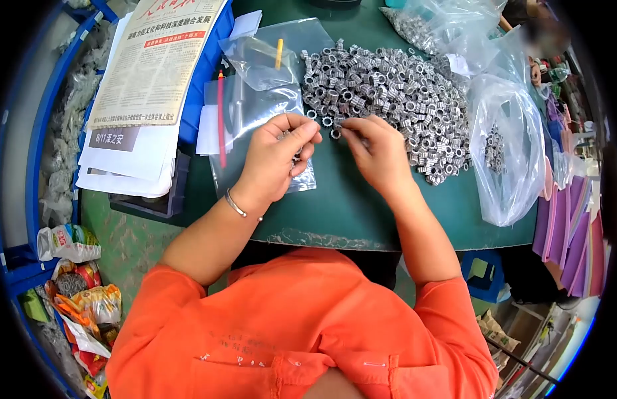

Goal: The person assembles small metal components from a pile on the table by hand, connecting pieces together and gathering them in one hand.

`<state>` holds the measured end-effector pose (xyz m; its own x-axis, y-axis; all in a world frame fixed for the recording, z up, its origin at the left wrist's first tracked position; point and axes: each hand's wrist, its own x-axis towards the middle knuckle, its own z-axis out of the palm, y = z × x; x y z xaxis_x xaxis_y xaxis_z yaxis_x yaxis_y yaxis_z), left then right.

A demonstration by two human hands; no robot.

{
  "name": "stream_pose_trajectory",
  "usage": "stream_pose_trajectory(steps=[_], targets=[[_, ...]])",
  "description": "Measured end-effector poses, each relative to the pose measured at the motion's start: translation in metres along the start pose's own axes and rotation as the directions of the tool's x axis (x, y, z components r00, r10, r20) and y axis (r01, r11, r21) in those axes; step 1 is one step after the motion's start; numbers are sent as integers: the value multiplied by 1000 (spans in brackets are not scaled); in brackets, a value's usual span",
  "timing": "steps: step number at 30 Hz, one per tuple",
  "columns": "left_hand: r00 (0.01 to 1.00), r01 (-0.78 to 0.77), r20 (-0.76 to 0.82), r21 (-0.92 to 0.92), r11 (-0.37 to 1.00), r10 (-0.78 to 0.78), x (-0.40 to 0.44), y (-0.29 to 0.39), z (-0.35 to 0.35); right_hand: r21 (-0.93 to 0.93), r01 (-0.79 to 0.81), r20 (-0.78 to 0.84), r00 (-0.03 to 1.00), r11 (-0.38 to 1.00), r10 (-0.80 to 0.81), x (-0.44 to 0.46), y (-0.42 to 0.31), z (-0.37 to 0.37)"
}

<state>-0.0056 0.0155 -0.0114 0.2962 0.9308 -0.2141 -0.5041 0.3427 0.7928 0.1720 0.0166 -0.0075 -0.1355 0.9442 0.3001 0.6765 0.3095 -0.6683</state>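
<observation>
A large heap of small ribbed metal rings [388, 93] lies on the green table in front of me. My left hand [275, 153] is curled closed at the left of the heap, with a few metal rings partly showing between the fingers and palm. At the heap's near edge, my right hand [381, 153] pinches a metal ring between thumb and forefinger; the fingertips partly cover it. A few loose rings [327, 122] lie between the two hands. Under and beside my left hand are clear plastic bags [255, 106].
A red pen [221, 120] and a yellow stick [279, 53] lie at left. A newspaper [155, 73] rests on papers by a blue bin [212, 60]. At right stands a clear bag [504, 159] holding some rings. Another person's hand [535, 72] shows far right.
</observation>
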Motion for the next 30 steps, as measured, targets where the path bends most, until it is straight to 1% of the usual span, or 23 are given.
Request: stream_pose_trajectory(steps=[1, 2, 4, 5, 6, 9, 10, 12, 13, 14, 16, 17, 18, 20, 21, 22, 24, 26, 28, 29, 30], targets=[[1000, 3, -8, 26, 1000, -2, -1, 0, 1, -153, 84, -34, 995, 985, -91, 2, 3, 8], [1000, -14, 0, 27, 1000, 14, -1, 0, 2, -266, 52, 12, 999, 963, -51, 2, 1, 11], [1000, 12, 9, 63, 998, -13, -2, -2, 2, -303, 39, -11, 999, 952, -45, -1, 1, 15], [1000, 22, 6, 67, 998, -22, -2, -3, 2, -337, 20, 11, 1000, 941, -17, -3, 0, 13], [1000, 9, 5, 61, 998, -9, -2, -5, 2, -341, 33, 14, 999, 939, -30, -6, 0, 13], [1000, -4, 3, 120, 993, 4, 0, -8, 2, -392, 34, -4, 999, 919, -38, -7, 2, 9], [1000, -14, 6, 120, 993, 13, 0, -9, 5, -359, 48, -17, 998, 932, -58, -7, 3, 7], [999, -28, -34, 262, 965, 38, 0, -10, 10, -287, 76, -50, 994, 955, -94, -6, 4, 4], [999, -29, -36, 250, 968, 39, 0, -12, 11, -124, 111, -95, 988, 986, -123, -6, 6, 2], [998, -37, -39, 256, 966, 48, 1, -13, 11, 59, 118, -99, 989, 991, -112, -5, 6, -1], [1000, -29, 19, 363, 931, 23, 1, -14, 10, 214, 147, -76, 988, 966, -134, -6, 2, -6], [1000, -13, 27, 365, 931, 3, 1, -12, 10, 243, 185, -67, 982, 952, -174, -6, -2, -8], [1000, -9, 21, 372, 928, 1, 1, -13, 10, 253, 184, -69, 983, 950, -172, -5, -3, -9], [994, -112, 65, 479, 871, 93, 0, -14, 7, 331, 182, -40, 983, 926, -179, -6, -2, -9], [988, -155, 74, 489, 859, 136, 1, -15, 5, 385, 216, -52, 976, 897, -213, -5, 2, -8], [989, -149, 75, 494, 856, 129, 1, -15, 5, 390, 210, -56, 977, 897, -205, -5, 1, -8], [988, -152, 89, 426, 892, 125, 0, -13, 7, 393, 215, -50, 976, 894, -213, -6, -1, -14], [988, -144, 107, 435, 889, 108, -2, -12, 7, 422, 178, -41, 983, 889, -178, -8, 2, -14], [988, -142, 124, 447, 883, 96, -2, -10, 9, 502, 201, -106, 980, 841, -171, -8, 5, -10], [986, -149, 129, 449, 881, 101, -3, -10, 9, 506, 238, -136, 971, 829, -196, -7, 8, -7], [985, -155, 133, 451, 879, 106, -3, -9, 9, 508, 235, -138, 972, 829, -192, -8, 7, -7]])
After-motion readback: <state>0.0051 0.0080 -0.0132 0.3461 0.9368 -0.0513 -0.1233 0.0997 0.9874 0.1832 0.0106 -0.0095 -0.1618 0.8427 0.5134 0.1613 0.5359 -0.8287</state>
